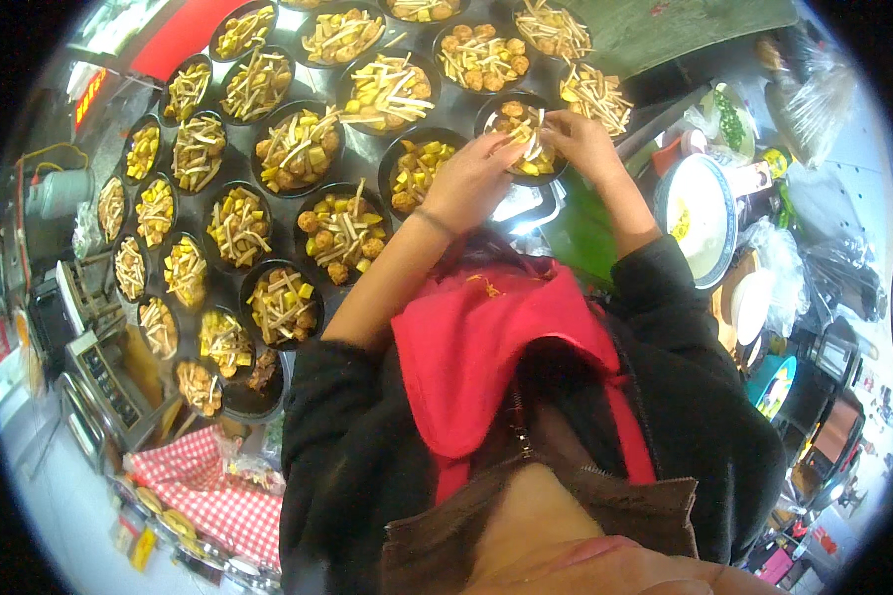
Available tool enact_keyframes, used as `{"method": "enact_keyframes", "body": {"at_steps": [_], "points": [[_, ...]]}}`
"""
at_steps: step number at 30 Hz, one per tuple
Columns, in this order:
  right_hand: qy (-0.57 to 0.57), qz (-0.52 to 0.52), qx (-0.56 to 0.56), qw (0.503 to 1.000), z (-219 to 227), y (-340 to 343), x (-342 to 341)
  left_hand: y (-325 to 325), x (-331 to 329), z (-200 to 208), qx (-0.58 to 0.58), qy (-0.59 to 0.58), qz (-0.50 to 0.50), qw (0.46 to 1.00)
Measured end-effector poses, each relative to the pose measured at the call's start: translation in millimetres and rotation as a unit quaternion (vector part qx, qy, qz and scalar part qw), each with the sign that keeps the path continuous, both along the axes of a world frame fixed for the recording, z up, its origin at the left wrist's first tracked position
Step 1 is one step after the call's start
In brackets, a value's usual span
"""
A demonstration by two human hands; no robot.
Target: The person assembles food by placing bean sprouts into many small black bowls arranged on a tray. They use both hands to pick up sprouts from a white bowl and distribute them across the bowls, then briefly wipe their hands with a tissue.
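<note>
Both my hands are over a black bowl [487, 118] of browned balls, yellow chunks and pale strips [532, 149]. My left hand [473, 178] reaches in from the left, its fingers drawn together at the bowl's near side; what they hold, if anything, is hidden. Across from it, my right hand [582, 145] has its fingertips pinched against the pale strips at the bowl's right. Just left of my left hand stands another black bowl [395, 159] with yellow chunks. Further back, a bowl heaped with pale strips [595, 97] sits close to my right hand.
Several similar filled black bowls [298, 149] crowd the dark table on the left and far side. A large white basin [700, 218] with a blue rim stands right of my right arm, near clear plastic bags [779, 268]. A red checked cloth [208, 486] lies at lower left.
</note>
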State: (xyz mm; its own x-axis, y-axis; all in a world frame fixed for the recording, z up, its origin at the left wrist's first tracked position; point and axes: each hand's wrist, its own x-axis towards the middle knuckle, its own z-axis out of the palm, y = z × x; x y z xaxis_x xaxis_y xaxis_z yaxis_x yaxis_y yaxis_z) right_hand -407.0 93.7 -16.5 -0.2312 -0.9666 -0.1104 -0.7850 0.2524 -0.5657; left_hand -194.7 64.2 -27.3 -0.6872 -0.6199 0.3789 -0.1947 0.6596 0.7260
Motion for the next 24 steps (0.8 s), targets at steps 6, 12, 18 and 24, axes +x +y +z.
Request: {"method": "enact_keyframes", "body": {"at_steps": [6, 12, 18, 24], "points": [[-0.026, 0.006, -0.013, 1.000, -12.2, 1.1, 12.7, -26.8, -42.7, -9.0, -0.165, -0.124, 0.019, 0.978], [-0.044, 0.015, 0.040, 0.998, -9.4, 15.3, -3.5, -27.7, -27.0, -6.7, -0.135, -0.229, -0.007, 0.964], [-0.011, -0.013, -0.003, 1.000, -11.0, 11.9, -8.1, -45.8, -23.7, -8.3, -0.101, -0.184, 0.004, 0.978], [-0.114, 0.011, -0.009, 0.993, -11.1, 12.7, -1.5, -37.3, -33.8, -12.3, -0.064, -0.180, -0.057, 0.980]]}}
